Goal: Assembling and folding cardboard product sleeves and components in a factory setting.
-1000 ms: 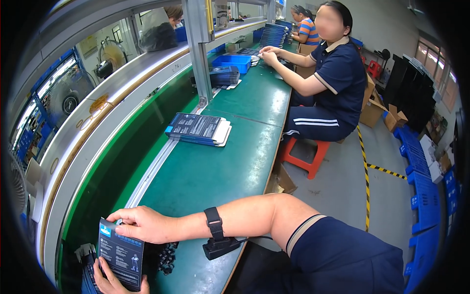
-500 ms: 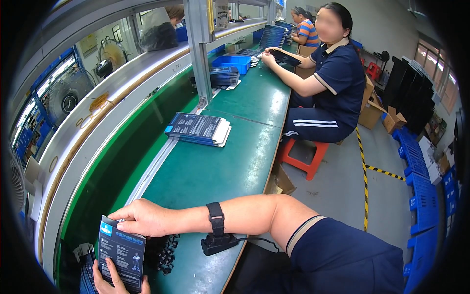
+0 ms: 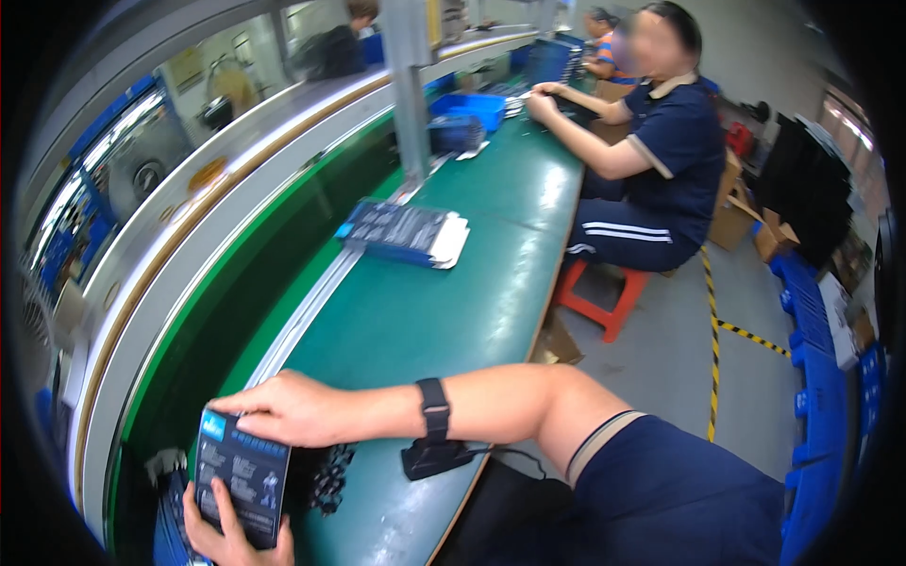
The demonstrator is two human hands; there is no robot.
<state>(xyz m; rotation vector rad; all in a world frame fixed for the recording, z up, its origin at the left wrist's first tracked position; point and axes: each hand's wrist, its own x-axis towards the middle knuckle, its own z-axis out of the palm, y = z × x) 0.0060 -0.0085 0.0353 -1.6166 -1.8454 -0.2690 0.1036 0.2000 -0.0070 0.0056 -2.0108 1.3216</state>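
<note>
Box by workbench's left edge, long axis running between hands: right hand clamped on top end, left hand clasping lower part.

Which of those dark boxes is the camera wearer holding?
The box at lower left, left hand low on it, right hand at its top; the stacks farther up the bench touch neither.

A long green counter runs away into the room, with pale light gleaming on its top. A metal post rises beside it, near a long white shelf. At right, yellow-and-black tape crosses the grey floor; beyond are a pale wall and windows. A red stool stands beside the counter.
</note>
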